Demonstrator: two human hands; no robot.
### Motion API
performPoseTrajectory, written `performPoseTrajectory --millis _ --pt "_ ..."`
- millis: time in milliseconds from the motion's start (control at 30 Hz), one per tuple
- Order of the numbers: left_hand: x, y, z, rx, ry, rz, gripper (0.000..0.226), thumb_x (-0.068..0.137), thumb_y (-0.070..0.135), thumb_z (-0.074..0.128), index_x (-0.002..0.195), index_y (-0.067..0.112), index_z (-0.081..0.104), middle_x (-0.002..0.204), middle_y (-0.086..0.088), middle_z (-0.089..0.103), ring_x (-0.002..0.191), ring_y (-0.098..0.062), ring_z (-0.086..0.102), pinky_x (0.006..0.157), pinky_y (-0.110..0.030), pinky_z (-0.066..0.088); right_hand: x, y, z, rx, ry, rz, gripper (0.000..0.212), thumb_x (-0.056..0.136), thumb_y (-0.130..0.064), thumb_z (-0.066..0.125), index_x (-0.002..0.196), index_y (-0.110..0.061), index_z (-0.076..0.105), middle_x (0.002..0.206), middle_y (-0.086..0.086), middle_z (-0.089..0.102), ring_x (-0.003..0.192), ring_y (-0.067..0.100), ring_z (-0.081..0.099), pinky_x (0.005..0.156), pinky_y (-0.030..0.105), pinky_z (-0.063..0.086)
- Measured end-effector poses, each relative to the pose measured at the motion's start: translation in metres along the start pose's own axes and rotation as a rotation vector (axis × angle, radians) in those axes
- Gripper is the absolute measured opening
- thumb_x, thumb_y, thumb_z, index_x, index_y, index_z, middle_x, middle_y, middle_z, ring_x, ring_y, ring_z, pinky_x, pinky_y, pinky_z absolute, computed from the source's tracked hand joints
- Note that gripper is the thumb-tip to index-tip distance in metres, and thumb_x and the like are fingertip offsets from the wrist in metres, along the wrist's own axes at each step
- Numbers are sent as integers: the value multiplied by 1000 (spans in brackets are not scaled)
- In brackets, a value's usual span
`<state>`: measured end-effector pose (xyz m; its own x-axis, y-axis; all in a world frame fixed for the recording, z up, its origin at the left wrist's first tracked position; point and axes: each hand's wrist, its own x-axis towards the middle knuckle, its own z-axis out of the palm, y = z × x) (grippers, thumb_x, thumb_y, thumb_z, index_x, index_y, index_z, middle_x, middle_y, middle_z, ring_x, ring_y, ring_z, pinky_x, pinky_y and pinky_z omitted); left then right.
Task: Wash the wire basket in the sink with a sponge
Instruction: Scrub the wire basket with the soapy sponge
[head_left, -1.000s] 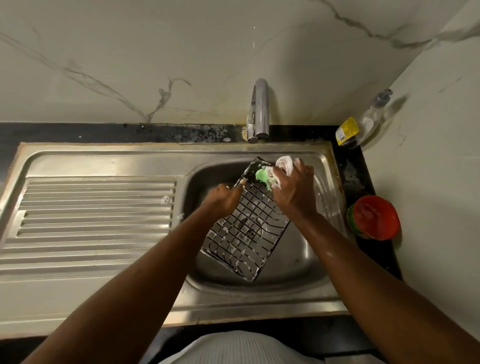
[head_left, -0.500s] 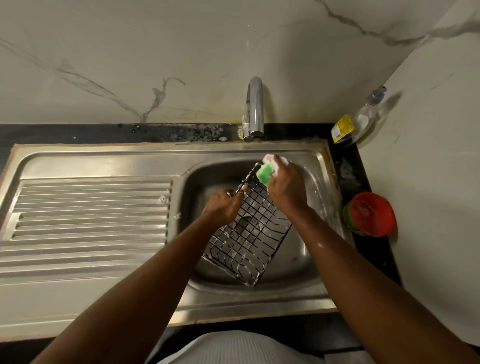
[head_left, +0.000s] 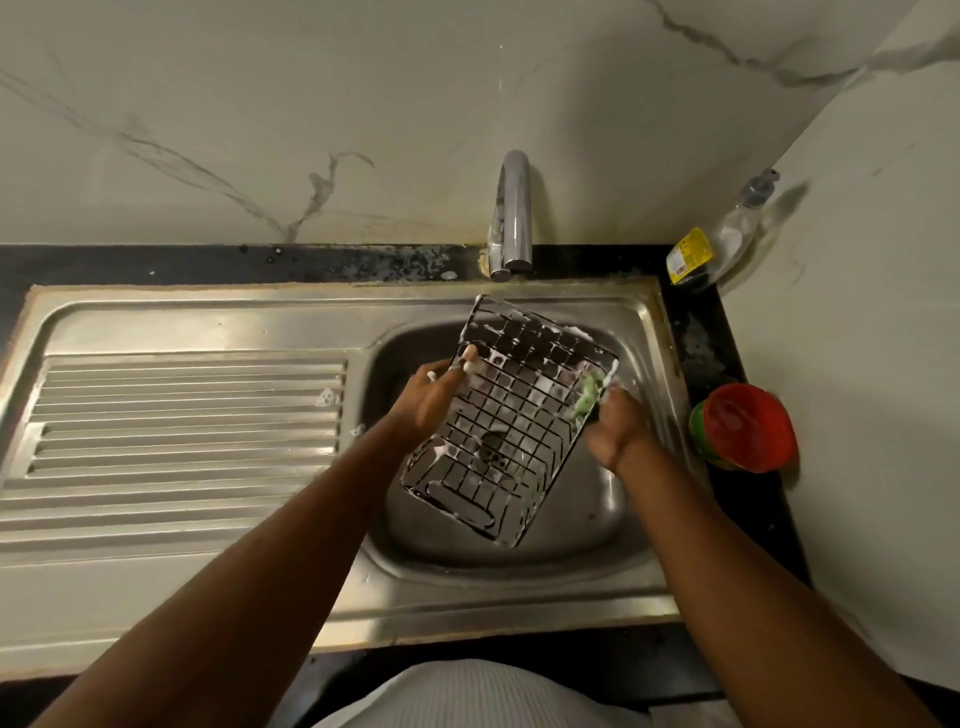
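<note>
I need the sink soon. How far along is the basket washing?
Done: the basket is soaped, with foam on much of its wires. In hand: the left hand grips its left edge, holding it tilted over the sink, while the right hand presses the sponge on the right edge. Left: rinsing, since foam clings and no water shows at the tap.

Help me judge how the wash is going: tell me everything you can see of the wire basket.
The wire basket is a rectangular tray of dark metal wire in a square grid, with rounded corners and low walls. White foam clings to many wires. It is held tilted over the sink bowl, its far end raised toward the faucet. The left hand grips its left rim, and the right hand presses a green sponge against its right rim. Whether the near end touches the bowl cannot be told.
</note>
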<state>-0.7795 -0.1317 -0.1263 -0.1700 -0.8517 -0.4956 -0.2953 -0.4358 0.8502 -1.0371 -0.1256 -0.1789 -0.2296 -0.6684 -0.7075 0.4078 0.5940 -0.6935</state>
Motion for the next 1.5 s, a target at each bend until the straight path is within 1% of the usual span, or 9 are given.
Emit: performPoseTrajectory --millis 100,233,367,633,800,1033,1167,1267,1500 --pt "-6 -2 8 -112 -61 -59 34 112 32 43 104 14 70 85 2 75 77 -13 69 63 -19 54 -6 -14 5 82 -140 -34 59 82 -41 78 132 -12 64 128 20 61 112 36 61 102 58 49" --pt "-15 -9 21 -163 -17 -45 37 112 31 43 114 2 67 95 -3 73 74 -2 74 58 -13 55 -42 -31 33 14 -320 -126 37 102 -49 53 105 -17 70 102 11 69 84 25 68 76 40 57" --pt "-20 -14 28 -215 82 -50 24 112 23 46 124 7 60 101 -6 69 64 8 70 53 -11 53 -60 -39 48 -307 -402 -130 60 84 -73 63 129 -32 67 137 -3 63 128 24 55 106 51 43" --pt "-9 -22 28 -158 191 -90 22 107 40 54 101 26 69 102 0 74 96 -18 70 86 -36 57 -51 -51 58 -480 -471 -29 34 85 -35 79 119 -30 75 123 -1 73 118 21 60 97 41 48" --pt "-2 -1 28 -473 132 -316 32 109 25 46 96 14 73 80 2 79 87 -22 73 76 -30 57 -48 -24 63 -500 -350 -179 37 89 2 70 123 -13 69 88 -4 67 65 0 60 50 17 44" --pt "-10 4 36 -687 184 -421 39 108 13 40 81 10 67 61 0 72 52 -12 67 49 -20 53 -49 9 69 -515 25 -357 26 94 -29 74 117 -21 67 106 -5 71 96 13 66 84 26 50" --pt "-5 7 40 -836 430 -476 37 107 33 38 103 10 66 104 -14 71 83 -24 68 79 -40 61 -52 22 72 -491 60 -411 28 97 -42 68 107 -16 71 96 -1 75 89 17 71 73 28 50" --pt "-9 14 42 -698 523 -461 41 104 57 41 116 20 54 110 -13 65 89 -29 72 71 -43 65 -56 30 73 -524 -10 -352 43 100 -62 51 109 -23 67 105 -5 73 95 12 66 75 28 49" --pt "6 33 17 -399 386 -594 32 109 26 46 129 4 57 105 -12 62 84 -25 63 66 -37 60 -50 38 93 -591 -35 -385 39 109 -30 43 135 -10 64 133 8 67 126 23 61 106 34 47"
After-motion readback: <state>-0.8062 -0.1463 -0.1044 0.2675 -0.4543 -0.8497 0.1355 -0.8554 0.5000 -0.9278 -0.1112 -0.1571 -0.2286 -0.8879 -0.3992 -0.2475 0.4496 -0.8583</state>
